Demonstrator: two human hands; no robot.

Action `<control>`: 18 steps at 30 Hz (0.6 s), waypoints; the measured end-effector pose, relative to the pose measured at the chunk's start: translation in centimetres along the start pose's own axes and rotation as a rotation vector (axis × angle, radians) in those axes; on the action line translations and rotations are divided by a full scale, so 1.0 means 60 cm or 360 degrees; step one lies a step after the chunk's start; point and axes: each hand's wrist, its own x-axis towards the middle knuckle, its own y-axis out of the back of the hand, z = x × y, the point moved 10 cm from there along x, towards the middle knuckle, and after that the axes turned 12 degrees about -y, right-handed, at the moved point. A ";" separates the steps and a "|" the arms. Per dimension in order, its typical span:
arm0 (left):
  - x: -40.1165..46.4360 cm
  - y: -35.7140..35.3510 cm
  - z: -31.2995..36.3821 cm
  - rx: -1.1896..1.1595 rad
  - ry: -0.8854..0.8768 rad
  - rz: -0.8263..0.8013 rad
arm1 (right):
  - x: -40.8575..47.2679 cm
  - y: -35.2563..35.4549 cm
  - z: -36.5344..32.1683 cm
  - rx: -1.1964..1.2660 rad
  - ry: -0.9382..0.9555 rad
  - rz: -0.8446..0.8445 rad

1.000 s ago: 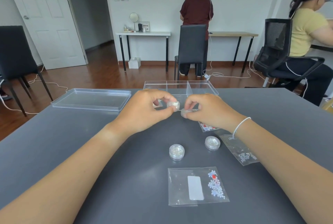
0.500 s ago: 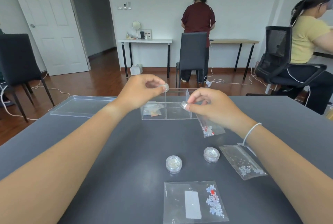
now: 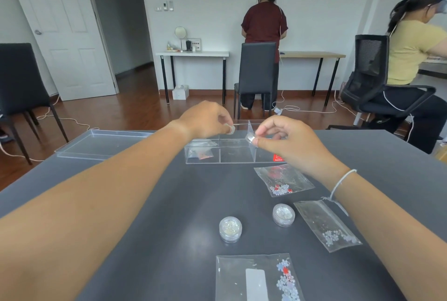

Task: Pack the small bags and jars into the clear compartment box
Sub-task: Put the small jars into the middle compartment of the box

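Jars [image 3: 231, 129] pinched one per hand, now apart over box [image 3: 232, 153], earlier together near table, left hand [image 3: 205, 120] above middle compartment, right hand [image 3: 284, 142] fingertips closed on second jar [image 3: 250, 137]

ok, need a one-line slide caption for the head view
Each hand, left and right, holds a small jar over the clear box; two jars and three bags wait on the table.

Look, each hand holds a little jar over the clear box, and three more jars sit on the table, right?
Almost. The head view shows only two jars on the table, not three. Each hand, left and right, does hold a little jar over the clear box.
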 end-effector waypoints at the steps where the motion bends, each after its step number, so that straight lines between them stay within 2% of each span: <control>1: 0.003 -0.003 0.002 0.0074 -0.0004 -0.0046 | 0.000 0.002 -0.001 -0.0009 0.0012 0.0017; 10: 0.035 -0.025 0.015 0.0408 0.0050 -0.0261 | 0.003 0.012 -0.003 -0.0033 0.0063 0.0065; 18: 0.031 -0.025 0.012 0.0400 0.0071 -0.0254 | 0.004 0.009 -0.001 -0.0049 0.0067 0.0064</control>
